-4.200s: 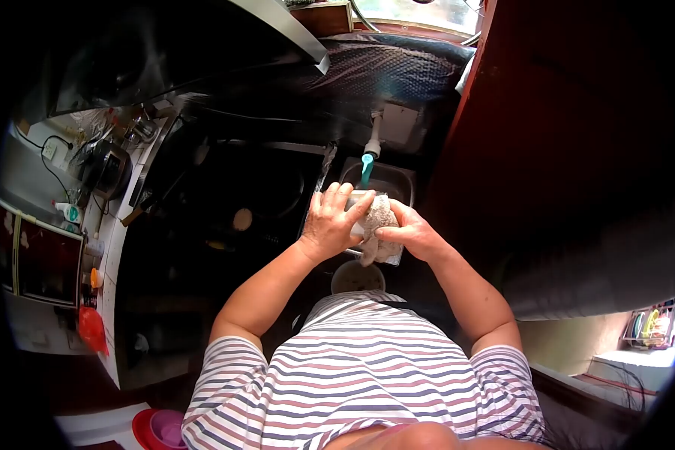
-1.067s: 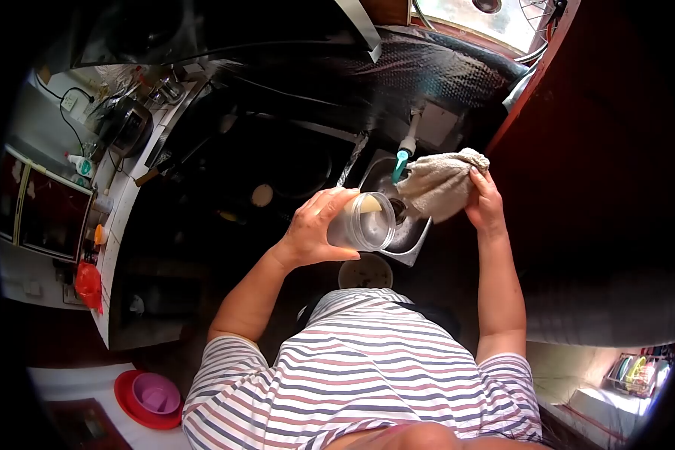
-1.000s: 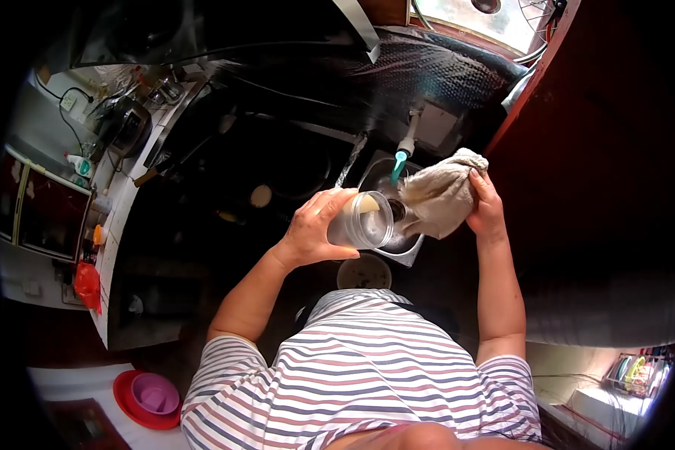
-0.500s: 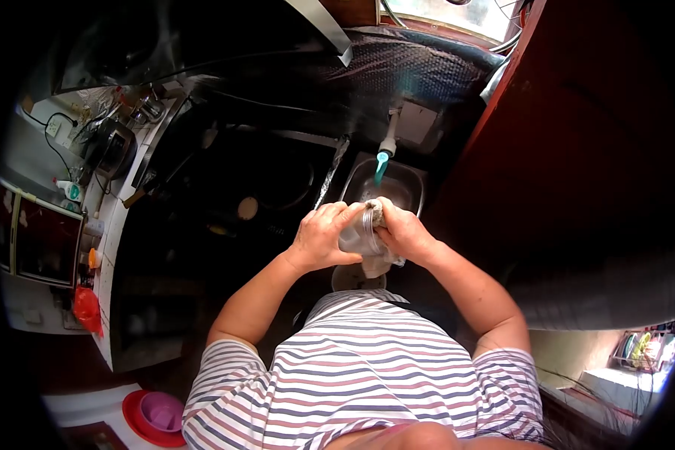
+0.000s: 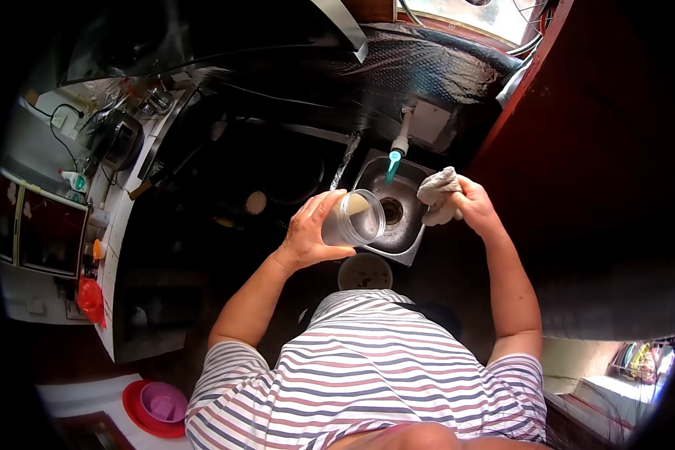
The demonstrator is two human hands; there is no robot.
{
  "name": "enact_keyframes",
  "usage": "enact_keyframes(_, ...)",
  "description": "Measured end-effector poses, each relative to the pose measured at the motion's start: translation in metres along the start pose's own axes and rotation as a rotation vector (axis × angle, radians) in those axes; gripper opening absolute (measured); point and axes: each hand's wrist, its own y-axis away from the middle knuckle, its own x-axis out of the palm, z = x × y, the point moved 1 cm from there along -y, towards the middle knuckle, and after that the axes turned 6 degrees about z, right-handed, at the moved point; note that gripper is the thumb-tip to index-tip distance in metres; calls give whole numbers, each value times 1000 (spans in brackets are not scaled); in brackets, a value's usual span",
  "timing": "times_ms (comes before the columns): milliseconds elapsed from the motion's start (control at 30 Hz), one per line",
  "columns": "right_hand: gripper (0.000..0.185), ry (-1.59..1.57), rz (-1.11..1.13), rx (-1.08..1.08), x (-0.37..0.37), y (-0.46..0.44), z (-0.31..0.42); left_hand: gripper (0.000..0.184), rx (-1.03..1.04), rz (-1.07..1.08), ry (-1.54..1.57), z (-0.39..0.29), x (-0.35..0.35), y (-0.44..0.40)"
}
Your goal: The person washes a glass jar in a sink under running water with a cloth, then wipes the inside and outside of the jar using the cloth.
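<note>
My left hand (image 5: 311, 231) is wrapped round a clear plastic jar (image 5: 357, 219), its open mouth tilted toward the right. To the right, my right hand (image 5: 475, 204) grips a bunched greyish-white cloth (image 5: 440, 196), held apart from the jar. Both hands are over the near part of a small steel sink (image 5: 407, 238), whose drain shows between the jar and the cloth. Beyond them, a tap with a turquoise end (image 5: 393, 163) points down into the basin.
A round bucket (image 5: 365, 271) stands below, between the sink and my body. A dark stove lies left of the sink, beside a white counter (image 5: 120, 247) bearing a red plastic bag (image 5: 91, 301). Purple and red basins (image 5: 163, 403) sit at lower left. A dark red panel (image 5: 570, 165) bounds the right.
My right hand has drawn the cloth away from the jar, out to the right. The jar's mouth now faces right and shows uncovered in my left hand.
</note>
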Motion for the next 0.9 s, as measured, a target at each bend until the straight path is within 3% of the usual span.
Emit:
enact_keyframes(67,28,-566,55,99,-2,2,0,93,-2,26,18,-1,3,-2)
enact_keyframes(200,29,-813,64,7,20,0,7,91,28,26,-46,-8,7,-7)
enact_keyframes(367,23,-414,275,65,70,-11,21,87,179,-12,-283,-26,11,-16)
enact_keyframes(433,24,-156,190,131,84,-16,16,88,181,-11,-324,-29,14,-15)
enact_keyframes(500,21,114,133,72,93,-15,17,87,149,44,-341,-28,17,-12)
enact_keyframes(567,23,91,142,204,99,-15,21,87,128,59,-346,-29,21,-9)
enact_keyframes(700,24,183,173,245,107,-18,3,88,122,94,-461,-25,31,-8)
enact_keyframes(800,25,598,313,314,100,-7,-30,89,-51,-71,-589,-16,11,-19)
enact_keyframes(833,31,515,258,298,87,-5,-29,91,2,-200,-593,-13,-1,-19)
enact_keyframes(900,30,224,118,282,62,-9,-28,93,87,-251,-409,-4,-18,-17)
